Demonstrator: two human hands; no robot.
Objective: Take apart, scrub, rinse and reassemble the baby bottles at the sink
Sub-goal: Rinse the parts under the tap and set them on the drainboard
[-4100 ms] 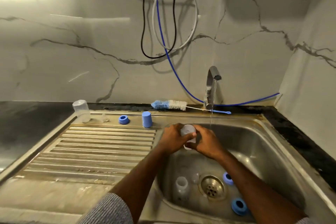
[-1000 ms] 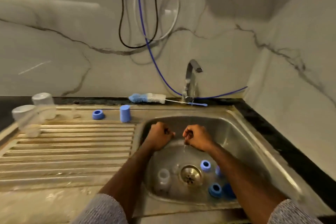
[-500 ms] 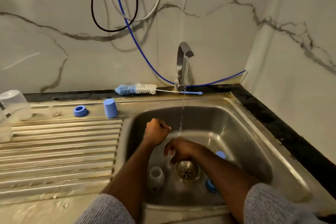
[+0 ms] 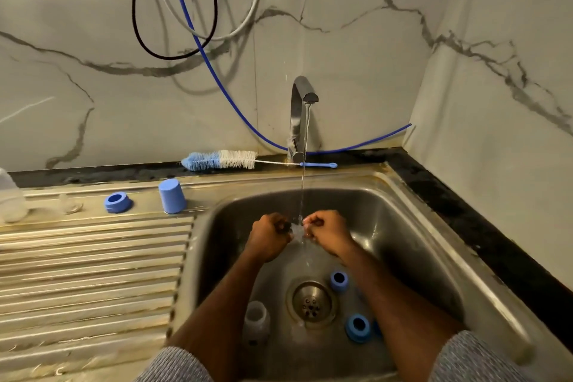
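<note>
A: Item at frame centre?
B: A small clear teat (image 4: 298, 230) is being pinched between left hand (image 4: 270, 234) and right hand (image 4: 328, 231), fingers curled, under the tap stream (image 4: 302, 189).
A: Lower basin?
B: A clear bottle (image 4: 256, 318) is being kept beside the drain (image 4: 312, 301).

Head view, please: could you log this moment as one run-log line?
step: rinse | left hand and right hand: both pinch small clear part under tap stream | sink: clear bottle, blue rings
</note>
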